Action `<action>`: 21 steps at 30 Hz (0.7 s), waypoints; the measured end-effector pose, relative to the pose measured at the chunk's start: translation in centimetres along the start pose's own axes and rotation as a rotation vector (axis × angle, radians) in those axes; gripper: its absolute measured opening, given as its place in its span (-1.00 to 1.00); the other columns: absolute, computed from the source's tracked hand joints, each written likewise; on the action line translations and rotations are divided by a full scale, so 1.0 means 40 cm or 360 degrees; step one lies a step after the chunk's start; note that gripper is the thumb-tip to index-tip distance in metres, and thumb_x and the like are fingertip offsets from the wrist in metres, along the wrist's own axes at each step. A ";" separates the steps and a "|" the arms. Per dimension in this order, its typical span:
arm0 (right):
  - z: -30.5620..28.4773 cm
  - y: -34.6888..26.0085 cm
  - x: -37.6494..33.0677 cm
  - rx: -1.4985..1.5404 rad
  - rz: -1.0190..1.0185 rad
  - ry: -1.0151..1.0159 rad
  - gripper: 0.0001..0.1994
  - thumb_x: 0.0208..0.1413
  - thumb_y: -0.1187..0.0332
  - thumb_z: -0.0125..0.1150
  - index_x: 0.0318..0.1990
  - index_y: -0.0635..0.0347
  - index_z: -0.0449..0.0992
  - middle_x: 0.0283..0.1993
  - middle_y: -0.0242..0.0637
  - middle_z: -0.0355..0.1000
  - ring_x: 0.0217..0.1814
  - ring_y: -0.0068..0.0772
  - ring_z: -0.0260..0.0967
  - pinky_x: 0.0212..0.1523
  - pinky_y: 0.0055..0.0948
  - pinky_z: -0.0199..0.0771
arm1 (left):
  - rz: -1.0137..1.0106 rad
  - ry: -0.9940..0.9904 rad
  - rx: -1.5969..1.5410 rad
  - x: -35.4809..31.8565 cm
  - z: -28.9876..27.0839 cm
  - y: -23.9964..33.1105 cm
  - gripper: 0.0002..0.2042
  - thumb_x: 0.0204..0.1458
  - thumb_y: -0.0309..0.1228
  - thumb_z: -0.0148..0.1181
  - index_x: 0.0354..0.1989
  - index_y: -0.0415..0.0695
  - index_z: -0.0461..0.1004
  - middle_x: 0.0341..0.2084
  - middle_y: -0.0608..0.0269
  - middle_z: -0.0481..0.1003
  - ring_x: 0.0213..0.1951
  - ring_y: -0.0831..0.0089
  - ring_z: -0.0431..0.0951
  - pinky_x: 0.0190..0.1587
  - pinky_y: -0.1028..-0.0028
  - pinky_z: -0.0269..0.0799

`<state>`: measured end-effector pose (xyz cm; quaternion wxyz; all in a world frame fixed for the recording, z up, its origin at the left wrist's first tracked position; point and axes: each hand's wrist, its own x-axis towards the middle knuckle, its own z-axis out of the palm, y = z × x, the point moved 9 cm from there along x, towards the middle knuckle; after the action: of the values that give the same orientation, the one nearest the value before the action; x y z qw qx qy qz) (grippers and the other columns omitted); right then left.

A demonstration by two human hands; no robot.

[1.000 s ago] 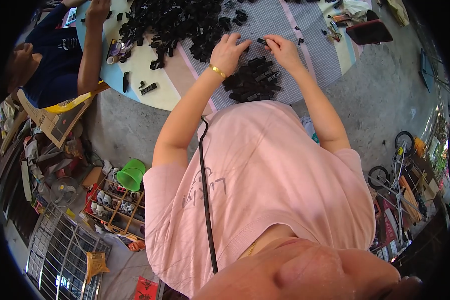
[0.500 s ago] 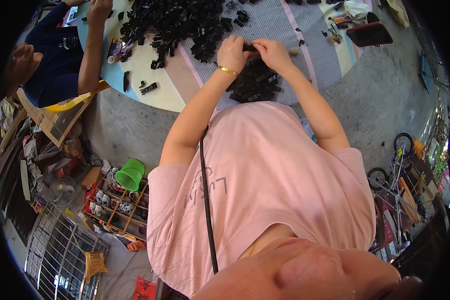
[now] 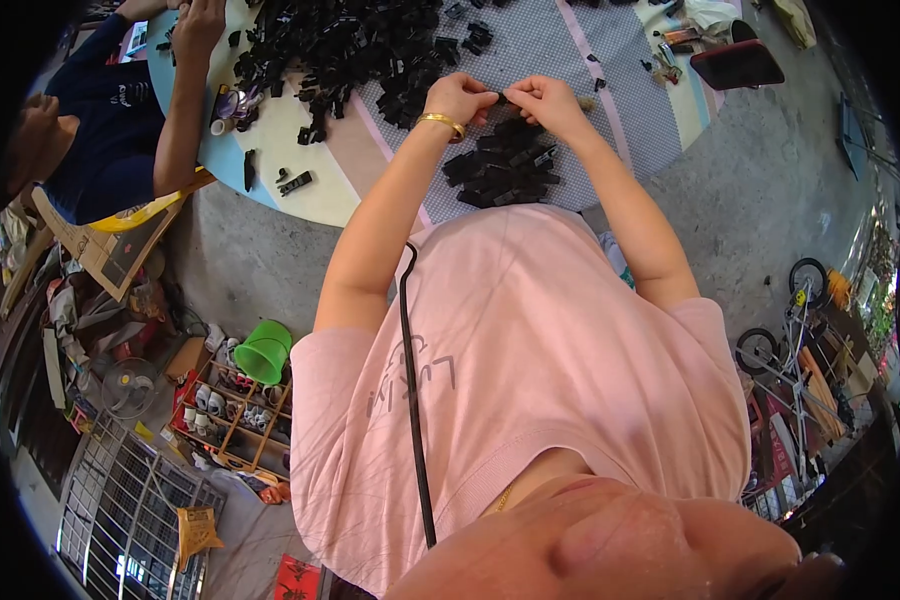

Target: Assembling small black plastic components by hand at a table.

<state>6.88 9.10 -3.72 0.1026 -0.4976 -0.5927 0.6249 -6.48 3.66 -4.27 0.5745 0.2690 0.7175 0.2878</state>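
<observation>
My left hand [image 3: 458, 101] and my right hand [image 3: 550, 106] meet over the table, the fingertips of both pinched together. Between them shows a small black plastic piece [image 3: 501, 98], mostly covered by the fingers. Just below, near the table edge, lies a heap of longer black plastic parts [image 3: 500, 170]. Beyond my left hand spreads a much larger pile of small black plastic pieces [image 3: 335, 60]. These rest on a round table [image 3: 390, 165] with a striped, patterned cover.
A co-worker's hand [image 3: 198, 30] is raised at the left table edge. A few loose black parts [image 3: 295, 183] lie nearby. A phone in a dark red case [image 3: 738, 65] stands out at the right edge. Behind me are a green bucket [image 3: 263, 352] and a shoe rack [image 3: 238, 425].
The longer black part between my hands no longer shows there; only a small black bit does. My hands have drawn slightly apart. The co-worker's hand has shifted slightly.
</observation>
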 end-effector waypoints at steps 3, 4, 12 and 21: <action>0.005 -0.001 0.006 -0.0010 -0.0060 -0.0024 -0.78 -0.05 0.26 0.17 -0.40 0.26 0.49 -0.57 -0.32 0.45 -0.56 -0.57 0.36 -0.54 -0.59 0.35 | -0.0051 -0.0058 -0.0011 0.010 0.001 -0.012 -0.81 -0.14 -0.51 0.21 -0.36 -0.33 0.39 -0.57 0.17 0.46 -0.60 0.51 0.46 -0.55 0.59 0.46; 0.008 0.002 0.004 -0.0007 -0.0056 -0.0027 -0.78 -0.05 0.26 0.17 -0.40 0.26 0.49 -0.57 -0.32 0.45 -0.56 -0.57 0.36 -0.54 -0.59 0.35 | -0.0048 -0.0097 -0.0024 0.014 0.004 -0.017 -0.81 -0.13 -0.51 0.21 -0.37 -0.33 0.38 -0.57 0.17 0.46 -0.60 0.51 0.47 -0.54 0.58 0.47; 0.001 -0.076 -0.023 -0.0449 -0.0399 0.0152 -0.79 -0.12 0.28 0.21 -0.46 0.28 0.48 -0.58 -0.27 0.44 -0.58 -0.45 0.39 -0.52 -0.52 0.35 | -0.0029 -0.0267 -0.0080 0.018 0.007 -0.004 -0.85 -0.12 -0.54 0.19 -0.40 -0.32 0.37 -0.57 0.17 0.47 -0.59 0.50 0.49 -0.52 0.58 0.48; 0.001 -0.008 0.021 -0.0269 -0.0039 0.0013 -0.78 -0.10 0.27 0.21 -0.49 0.27 0.43 -0.59 -0.30 0.44 -0.65 -0.53 0.34 -0.61 -0.56 0.35 | -0.0101 -0.0251 0.0161 0.026 0.010 0.007 -0.83 -0.13 -0.51 0.22 -0.46 -0.30 0.35 -0.60 0.17 0.47 -0.63 0.50 0.49 -0.56 0.57 0.48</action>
<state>6.30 9.76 -3.90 0.0702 -0.4997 -0.6491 0.5693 -6.28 4.63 -4.81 0.6237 0.2967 0.6917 0.2109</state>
